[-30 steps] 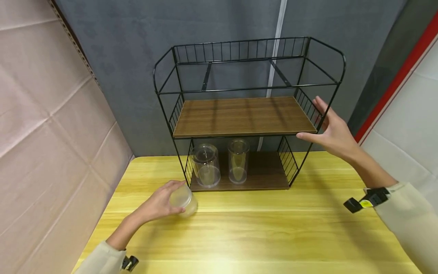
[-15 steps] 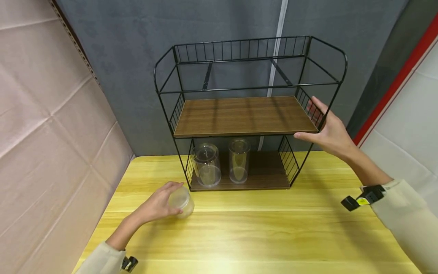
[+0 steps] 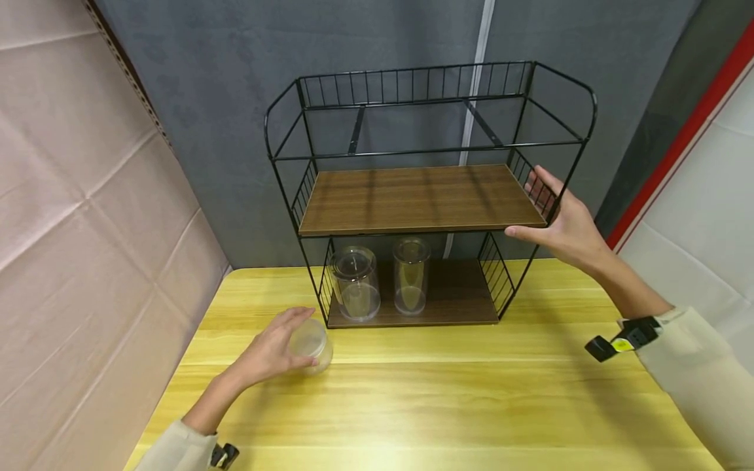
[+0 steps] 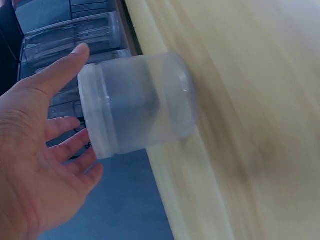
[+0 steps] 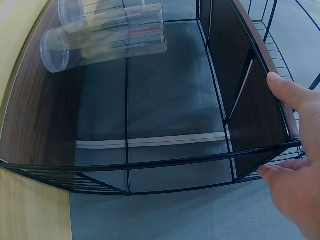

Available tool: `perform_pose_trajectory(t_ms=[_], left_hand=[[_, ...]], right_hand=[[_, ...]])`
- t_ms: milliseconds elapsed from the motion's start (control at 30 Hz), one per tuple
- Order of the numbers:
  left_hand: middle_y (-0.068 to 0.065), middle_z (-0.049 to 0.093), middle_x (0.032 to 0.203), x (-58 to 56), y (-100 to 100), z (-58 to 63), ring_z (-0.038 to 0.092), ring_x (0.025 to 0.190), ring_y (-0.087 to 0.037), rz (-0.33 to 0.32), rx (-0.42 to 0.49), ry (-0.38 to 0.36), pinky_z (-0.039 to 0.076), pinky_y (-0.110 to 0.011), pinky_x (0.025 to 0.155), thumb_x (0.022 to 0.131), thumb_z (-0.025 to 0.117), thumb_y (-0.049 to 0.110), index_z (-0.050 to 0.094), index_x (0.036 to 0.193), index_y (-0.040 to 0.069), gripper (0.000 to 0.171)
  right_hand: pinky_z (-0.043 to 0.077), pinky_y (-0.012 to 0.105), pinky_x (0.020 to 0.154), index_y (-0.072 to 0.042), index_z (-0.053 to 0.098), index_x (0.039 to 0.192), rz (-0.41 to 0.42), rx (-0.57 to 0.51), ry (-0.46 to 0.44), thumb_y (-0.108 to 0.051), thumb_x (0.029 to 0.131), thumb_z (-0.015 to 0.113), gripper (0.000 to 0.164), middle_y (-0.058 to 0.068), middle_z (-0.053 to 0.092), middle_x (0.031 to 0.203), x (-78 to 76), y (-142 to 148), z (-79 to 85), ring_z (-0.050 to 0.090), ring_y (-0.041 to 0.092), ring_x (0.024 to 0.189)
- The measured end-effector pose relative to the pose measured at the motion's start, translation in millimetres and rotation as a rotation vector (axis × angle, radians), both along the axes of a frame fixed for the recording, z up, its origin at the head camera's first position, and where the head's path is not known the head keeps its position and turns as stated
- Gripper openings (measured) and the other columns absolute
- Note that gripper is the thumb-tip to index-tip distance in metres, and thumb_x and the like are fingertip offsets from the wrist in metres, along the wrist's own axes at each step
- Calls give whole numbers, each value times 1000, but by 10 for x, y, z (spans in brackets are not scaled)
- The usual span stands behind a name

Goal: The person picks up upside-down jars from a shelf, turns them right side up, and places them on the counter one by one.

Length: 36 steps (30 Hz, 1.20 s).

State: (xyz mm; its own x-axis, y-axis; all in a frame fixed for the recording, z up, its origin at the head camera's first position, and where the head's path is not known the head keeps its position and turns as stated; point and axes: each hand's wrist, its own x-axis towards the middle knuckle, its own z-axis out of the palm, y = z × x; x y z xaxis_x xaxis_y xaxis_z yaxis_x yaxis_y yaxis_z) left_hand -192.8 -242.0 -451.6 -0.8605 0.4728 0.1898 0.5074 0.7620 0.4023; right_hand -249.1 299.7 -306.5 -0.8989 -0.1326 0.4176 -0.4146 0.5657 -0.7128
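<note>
Just left of lower centre, a small clear jar (image 3: pixel 311 343) is standing slightly further left than a second ago, the left hand (image 3: pixel 269 352) loosely spreading around its lid (image 4: pixel 95 120), apparently settling it outside the rack (image 3: pixel 412 193); at right, the right hand (image 3: pixel 571 229) is gripping the rack's side, probably steadying it; yellow wood-grain table (image 3: pixel 436 392) is filling the bottom, grey fabric (image 3: pixel 389 39) is hanging across the top, pale cloth (image 3: pixel 88 248) lining the left

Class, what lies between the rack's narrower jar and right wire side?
Only bare brown board separates the narrower jar from that wire side in the head view.
</note>
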Motion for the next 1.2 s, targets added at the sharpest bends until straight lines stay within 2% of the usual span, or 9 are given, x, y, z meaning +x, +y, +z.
perform_pose_trajectory(t_ms=[100,233,400,600,800,933,1067,1200], left_hand=[[-18,54,152,8,29,40,55,137,-43,14,23,45,54,-65,102,74,98,35,53,154,1,98],[-15,54,153,19,96,115,55,139,-39,-1,68,98,52,-61,107,74,98,36,51,155,2,99],[-15,52,155,39,225,227,54,141,-38,-14,156,117,50,-58,111,75,99,32,47,159,6,102],[-15,45,162,45,436,353,46,147,-40,-8,244,72,45,-63,114,78,97,32,42,163,11,104],[-16,37,168,17,645,427,37,153,-43,14,310,9,39,-70,115,82,94,35,34,167,18,106],[-14,38,168,-7,795,478,38,153,-41,7,357,-13,38,-70,116,82,94,34,36,167,18,103],[-13,39,167,-46,927,514,45,148,-42,-7,397,-38,43,-68,114,83,93,35,36,166,16,103],[-13,41,165,-117,1060,525,51,144,-37,-23,460,-65,46,-58,115,82,94,32,36,166,10,104]], right_hand=[[33,3,110,-19,15,171,-2,6,-1,-7,83,91,117,15,30,172,-3,0,4,33,36,156],[33,1,108,-20,15,171,-11,17,-2,-8,84,91,117,15,32,171,-7,3,-4,34,37,155],[32,0,108,-22,15,171,-17,28,1,-10,84,92,117,15,32,171,-13,2,-12,35,38,155],[33,-1,107,-20,16,171,-20,29,5,-9,83,92,117,15,33,171,-10,2,-9,36,38,154],[33,-1,106,-21,16,171,-23,32,11,-9,83,92,117,14,33,171,-4,13,-6,37,37,154],[32,-1,107,-21,16,171,-20,28,8,-8,83,92,117,13,32,172,-2,16,-10,36,37,155],[33,1,108,-21,16,171,-18,21,6,-8,83,92,117,13,31,172,-9,14,-17,36,37,155],[34,3,110,-21,16,171,-11,7,8,-6,83,92,117,14,32,172,-18,15,-21,37,35,155]])
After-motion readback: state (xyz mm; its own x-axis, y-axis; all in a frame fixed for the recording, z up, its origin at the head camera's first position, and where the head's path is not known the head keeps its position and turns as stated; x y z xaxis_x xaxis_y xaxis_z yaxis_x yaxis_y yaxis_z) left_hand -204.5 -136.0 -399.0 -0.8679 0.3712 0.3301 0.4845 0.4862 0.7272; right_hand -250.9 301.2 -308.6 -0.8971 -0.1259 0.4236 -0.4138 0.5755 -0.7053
